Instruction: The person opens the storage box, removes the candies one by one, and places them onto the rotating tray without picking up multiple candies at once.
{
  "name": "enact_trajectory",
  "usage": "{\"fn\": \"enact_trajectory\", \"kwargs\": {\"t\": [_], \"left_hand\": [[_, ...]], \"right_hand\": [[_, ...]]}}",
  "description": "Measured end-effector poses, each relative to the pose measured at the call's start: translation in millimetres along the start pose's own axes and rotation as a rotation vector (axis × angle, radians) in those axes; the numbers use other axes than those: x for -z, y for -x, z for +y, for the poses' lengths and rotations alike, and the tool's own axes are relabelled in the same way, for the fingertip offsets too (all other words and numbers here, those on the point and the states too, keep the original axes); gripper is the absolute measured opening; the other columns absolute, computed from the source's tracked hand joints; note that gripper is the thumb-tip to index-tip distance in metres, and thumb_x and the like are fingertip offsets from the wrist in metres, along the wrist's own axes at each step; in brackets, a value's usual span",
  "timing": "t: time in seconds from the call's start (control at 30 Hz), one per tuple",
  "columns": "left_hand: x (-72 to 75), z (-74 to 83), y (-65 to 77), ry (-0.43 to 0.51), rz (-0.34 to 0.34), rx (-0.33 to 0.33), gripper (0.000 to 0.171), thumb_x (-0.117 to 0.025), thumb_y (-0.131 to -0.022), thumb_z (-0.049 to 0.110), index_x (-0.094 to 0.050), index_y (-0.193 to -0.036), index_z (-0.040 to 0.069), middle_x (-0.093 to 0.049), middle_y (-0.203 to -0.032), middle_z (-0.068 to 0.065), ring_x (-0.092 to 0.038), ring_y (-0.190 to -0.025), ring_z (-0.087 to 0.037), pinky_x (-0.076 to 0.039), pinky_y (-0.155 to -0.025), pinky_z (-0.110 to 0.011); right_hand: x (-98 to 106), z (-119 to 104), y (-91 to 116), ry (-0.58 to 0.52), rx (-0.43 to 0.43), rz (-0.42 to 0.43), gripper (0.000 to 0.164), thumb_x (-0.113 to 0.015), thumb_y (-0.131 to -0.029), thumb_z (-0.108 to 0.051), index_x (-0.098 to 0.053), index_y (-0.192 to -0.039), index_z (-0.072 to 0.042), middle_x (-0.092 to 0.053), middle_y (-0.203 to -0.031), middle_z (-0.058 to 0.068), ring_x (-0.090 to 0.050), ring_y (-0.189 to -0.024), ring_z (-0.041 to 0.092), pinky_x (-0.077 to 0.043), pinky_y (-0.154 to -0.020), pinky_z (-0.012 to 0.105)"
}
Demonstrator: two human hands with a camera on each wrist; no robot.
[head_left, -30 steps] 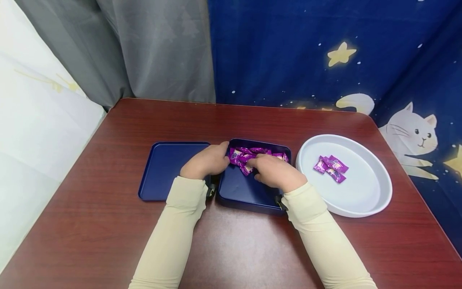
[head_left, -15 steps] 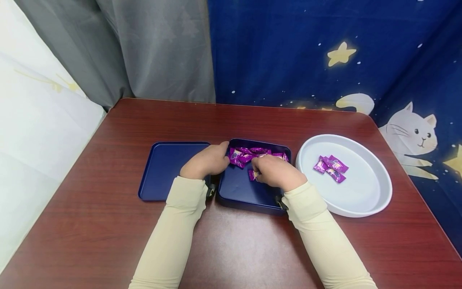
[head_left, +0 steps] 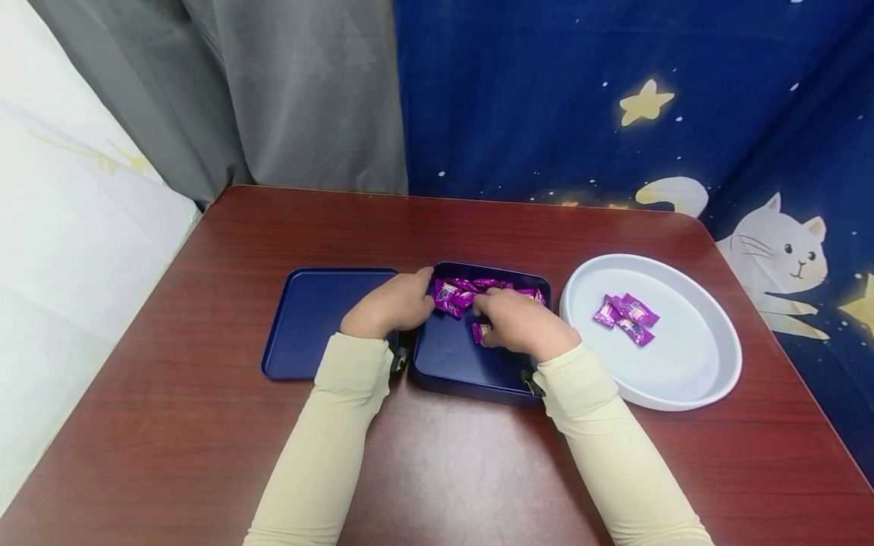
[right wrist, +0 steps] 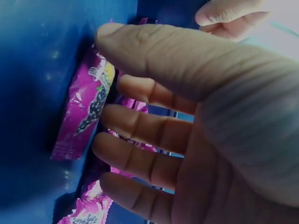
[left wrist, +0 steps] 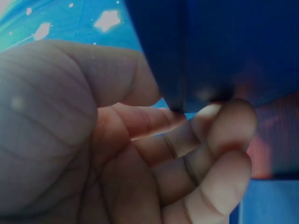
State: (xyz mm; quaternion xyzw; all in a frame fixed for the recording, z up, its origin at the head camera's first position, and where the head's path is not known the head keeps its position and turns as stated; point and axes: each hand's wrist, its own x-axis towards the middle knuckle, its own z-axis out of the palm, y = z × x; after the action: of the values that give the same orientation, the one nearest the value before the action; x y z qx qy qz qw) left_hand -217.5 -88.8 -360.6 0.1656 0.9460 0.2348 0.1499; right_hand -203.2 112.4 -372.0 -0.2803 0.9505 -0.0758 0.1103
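Note:
In the head view, my left hand (head_left: 391, 305) holds the upper left corner of a dark blue metal box (head_left: 451, 360). The left wrist view has the thumb and curled fingers around the edge of the box (left wrist: 224, 51). Inside the box, my right hand (head_left: 522, 324) is over a purple wrapped candy (head_left: 480, 332). Close up, the right thumb tip meets one end of this candy (right wrist: 84, 109), and the fingers lie along its other side. Several more purple candies (head_left: 457, 296) are heaped against the far wall of the box, partly covered by the right hand.
To the right stands a round white tray (head_left: 683, 371) with a few purple candies (head_left: 631, 318) in its middle. A flat blue lid (head_left: 307, 326) lies left of the box, partly under the left forearm. Curtains hang behind the reddish-brown table (head_left: 205, 425).
The right hand has drawn one candy away from the heap toward the near part of the box, and its fingers have shifted slightly on it. The left hand stays where it was.

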Motion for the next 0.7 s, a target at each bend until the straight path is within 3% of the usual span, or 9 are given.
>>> {"fn": "enact_trajectory", "kwargs": {"t": [0.23, 0.47, 0.7], "left_hand": [[1.1, 0.5, 0.7, 0.003, -0.014, 0.013, 0.059, -0.043, -0.095, 0.017, -0.021, -0.148, 0.001, -0.035, -0.148, -0.016, -0.034, -0.131, -0.027, -0.031, -0.109, -0.046], [1.6, 0.6, 1.2, 0.004, -0.012, 0.008, 0.059, -0.043, -0.095, 0.016, -0.021, -0.148, 0.001, -0.035, -0.148, -0.016, -0.034, -0.131, -0.026, -0.031, -0.109, -0.046], [2.1, -0.4, 1.0, 0.013, -0.005, -0.004, 0.06, -0.044, -0.094, 0.016, -0.021, -0.148, 0.001, -0.035, -0.148, -0.016, -0.033, -0.131, -0.026, -0.031, -0.109, -0.046]], "right_hand": [[-4.2, 1.2, -2.2, -0.033, 0.018, -0.029, 0.027, -0.074, -0.076, -0.014, -0.065, -0.101, -0.009, -0.058, -0.088, 0.004, -0.05, -0.081, 0.019, -0.05, -0.075, 0.037], [-5.7, 2.7, -3.7, -0.037, 0.0, -0.066, 0.013, -0.071, -0.078, -0.011, -0.061, -0.086, -0.012, -0.054, -0.072, 0.003, -0.05, -0.071, 0.019, -0.045, -0.062, 0.032], [-5.1, 3.6, -3.7, -0.061, -0.019, -0.101, 0.015, -0.071, -0.077, -0.01, -0.056, -0.08, -0.013, -0.053, -0.07, 0.002, -0.05, -0.067, 0.018, -0.043, -0.058, 0.031]]}}
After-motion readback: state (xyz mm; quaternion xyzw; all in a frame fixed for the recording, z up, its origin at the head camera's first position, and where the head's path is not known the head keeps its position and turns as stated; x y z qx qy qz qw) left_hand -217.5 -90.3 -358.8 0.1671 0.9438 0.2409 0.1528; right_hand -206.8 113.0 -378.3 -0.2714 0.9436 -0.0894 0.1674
